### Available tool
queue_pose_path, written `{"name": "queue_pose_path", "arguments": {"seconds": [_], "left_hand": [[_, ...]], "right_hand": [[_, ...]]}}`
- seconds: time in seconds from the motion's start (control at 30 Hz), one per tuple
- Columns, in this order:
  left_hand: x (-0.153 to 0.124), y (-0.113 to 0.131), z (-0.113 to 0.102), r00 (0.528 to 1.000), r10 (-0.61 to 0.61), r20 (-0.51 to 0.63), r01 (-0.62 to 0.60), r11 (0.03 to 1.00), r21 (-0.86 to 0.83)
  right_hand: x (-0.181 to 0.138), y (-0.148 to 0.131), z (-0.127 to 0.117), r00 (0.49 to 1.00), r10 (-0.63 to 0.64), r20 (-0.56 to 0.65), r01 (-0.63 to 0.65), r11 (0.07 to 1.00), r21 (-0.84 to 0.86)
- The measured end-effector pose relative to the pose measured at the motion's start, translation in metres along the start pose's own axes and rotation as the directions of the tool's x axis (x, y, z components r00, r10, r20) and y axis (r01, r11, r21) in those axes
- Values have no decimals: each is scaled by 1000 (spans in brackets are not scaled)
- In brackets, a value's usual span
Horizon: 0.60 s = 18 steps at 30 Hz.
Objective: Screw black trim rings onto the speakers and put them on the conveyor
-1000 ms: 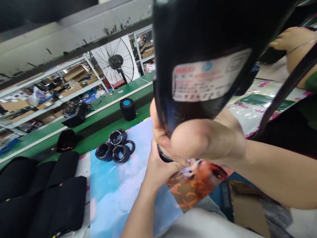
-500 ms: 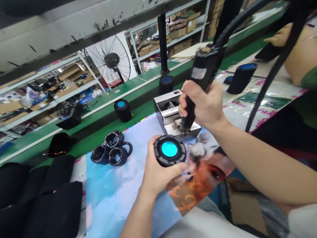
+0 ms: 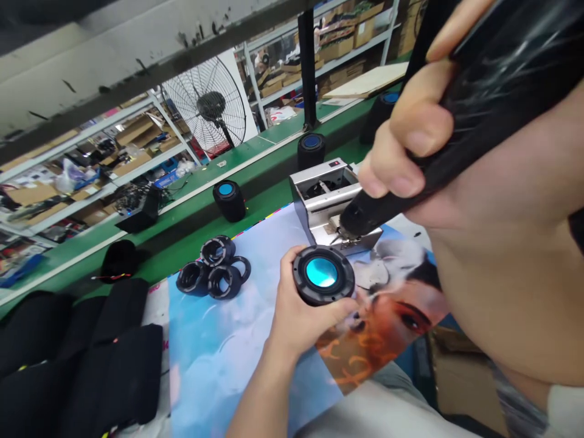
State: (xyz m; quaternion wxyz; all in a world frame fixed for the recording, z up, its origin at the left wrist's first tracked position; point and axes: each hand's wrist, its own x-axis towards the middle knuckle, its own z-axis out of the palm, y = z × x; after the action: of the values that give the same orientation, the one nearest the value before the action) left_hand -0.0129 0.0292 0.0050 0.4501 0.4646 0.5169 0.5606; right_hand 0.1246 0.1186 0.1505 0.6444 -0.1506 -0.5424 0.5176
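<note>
In the head view, my left hand (image 3: pixel 298 316) is wrapped round a black round speaker (image 3: pixel 323 274) with a shiny blue centre, its face turned up. My right hand (image 3: pixel 417 137) grips a black electric screwdriver (image 3: pixel 493 91), large and close to the camera. The driver's tip points down and left, beside the metal tray of a silver screw feeder (image 3: pixel 314 210), just beyond the speaker. Whether the tip touches the feeder I cannot tell. Several black plastic rings (image 3: pixel 224 283) lie to the left of my left hand on a printed poster (image 3: pixel 214 365).
Dark fabric-covered pieces (image 3: pixel 128 371) are piled at the left. Along the green bench stand a speaker with a blue top (image 3: pixel 229 201) and another one (image 3: pixel 311 152) behind the feeder. A large fan (image 3: pixel 210 106) and shelves with boxes are further back.
The screwdriver has swung from near upright to a strong slant, and my right hand has come up and closer to the camera. My left hand still holds the speaker.
</note>
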Motion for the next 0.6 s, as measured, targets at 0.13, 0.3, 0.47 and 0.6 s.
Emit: {"name": "queue_pose_path", "arguments": {"seconds": [0.13,0.3,0.47,0.6], "left_hand": [[-1,-1,1,1000,-16,9,17,999,-37],[-1,-3,0,999,33,31,-32,999,-44],[-2,-8,-4,999,37,40,-37,999,-4],[-2,-11,-5,998,45,43,-46,999,17]], "right_hand": [[-2,-10,36,979,4,205,-23,996,91],[-7,11,42,958,17,285,-51,992,114],[-10,24,33,921,-4,389,-76,979,189],[-9,25,40,875,78,478,-146,983,107]]}}
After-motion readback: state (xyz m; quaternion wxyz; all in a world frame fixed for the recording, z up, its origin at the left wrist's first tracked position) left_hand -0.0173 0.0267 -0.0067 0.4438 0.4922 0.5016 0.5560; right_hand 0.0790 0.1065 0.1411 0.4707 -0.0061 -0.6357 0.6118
